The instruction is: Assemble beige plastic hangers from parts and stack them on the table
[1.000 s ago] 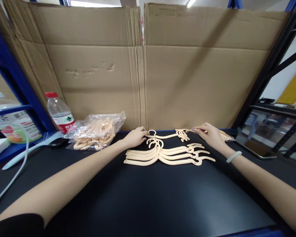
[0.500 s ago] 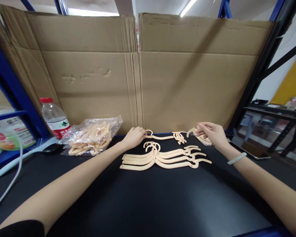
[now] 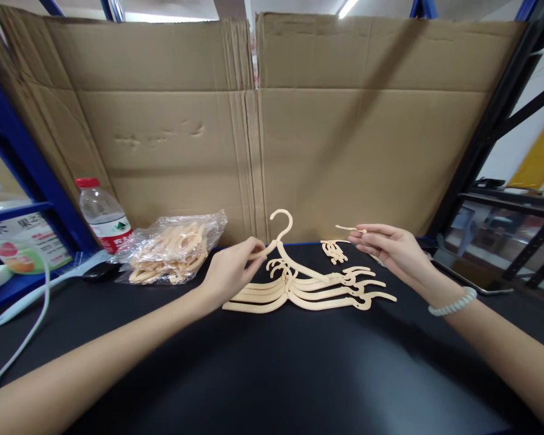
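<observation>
My left hand (image 3: pixel 233 270) is closed on one arm of a cream plastic hanger (image 3: pixel 299 264), lifted and tilted with its hook up. Below it, several similar hangers (image 3: pixel 317 305) lie overlapped in a row on the black table, with curved end pieces at their right. My right hand (image 3: pixel 390 249) pinches a small, thin cream hanger piece (image 3: pixel 350 228) between thumb and fingers, off to the right of the raised hanger. Between the two hands, a little pile of matching small pieces (image 3: pixel 334 251) lies near the cardboard.
A clear plastic bag of cream hanger parts (image 3: pixel 170 249) lies at left, beside a red-capped bottle (image 3: pixel 103 214). A white cable (image 3: pixel 40 320) runs along the left side. Cardboard (image 3: pixel 367 139) walls the back; a dark flat device (image 3: pixel 471 275) lies at far right.
My left hand has lifted the hanger off the table and drawn it nearer, hook upright. My right hand has come away from the right-hand parts with a small piece in its fingers.
</observation>
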A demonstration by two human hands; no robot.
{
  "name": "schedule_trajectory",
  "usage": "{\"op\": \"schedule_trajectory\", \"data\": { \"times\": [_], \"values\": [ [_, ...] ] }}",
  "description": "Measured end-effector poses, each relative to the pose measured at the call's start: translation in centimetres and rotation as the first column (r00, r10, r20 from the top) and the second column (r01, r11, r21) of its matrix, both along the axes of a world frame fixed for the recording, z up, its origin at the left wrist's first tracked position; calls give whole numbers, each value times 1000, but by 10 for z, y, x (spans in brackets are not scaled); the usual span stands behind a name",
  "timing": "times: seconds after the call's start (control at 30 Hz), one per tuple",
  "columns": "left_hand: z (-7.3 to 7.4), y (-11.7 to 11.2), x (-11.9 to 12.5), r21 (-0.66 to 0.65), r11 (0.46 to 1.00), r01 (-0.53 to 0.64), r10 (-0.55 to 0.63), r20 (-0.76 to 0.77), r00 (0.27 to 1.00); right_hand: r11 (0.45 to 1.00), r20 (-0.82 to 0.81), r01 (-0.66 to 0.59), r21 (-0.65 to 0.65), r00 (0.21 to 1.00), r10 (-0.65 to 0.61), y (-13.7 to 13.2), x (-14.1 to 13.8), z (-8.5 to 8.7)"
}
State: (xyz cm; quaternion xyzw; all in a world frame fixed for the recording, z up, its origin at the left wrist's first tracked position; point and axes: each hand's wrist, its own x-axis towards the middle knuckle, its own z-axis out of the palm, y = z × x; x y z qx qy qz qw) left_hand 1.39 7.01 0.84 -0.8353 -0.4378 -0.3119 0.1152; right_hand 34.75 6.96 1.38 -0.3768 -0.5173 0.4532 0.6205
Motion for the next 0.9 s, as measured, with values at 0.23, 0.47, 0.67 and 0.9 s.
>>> {"op": "schedule_trajectory", "data": {
  "times": [0.23,0.47,0.67,0.9],
  "values": [
    [-43,-36,-10,-19,998,52,-47,199,979,993,48,-99,-61,994,102,-11,-21,-4],
    [-52,-41,-8,46,991,126,-133,227,965,992,200,-81,-100,975,100,-14,-28,-15],
    [-53,-41,-9,22,992,121,-122,226,966,983,212,-121,-136,966,148,-13,-29,-21],
    [-53,-41,-8,4,990,138,-134,246,960,976,213,-129,-175,963,165,-15,-32,-21]
  ]
}}
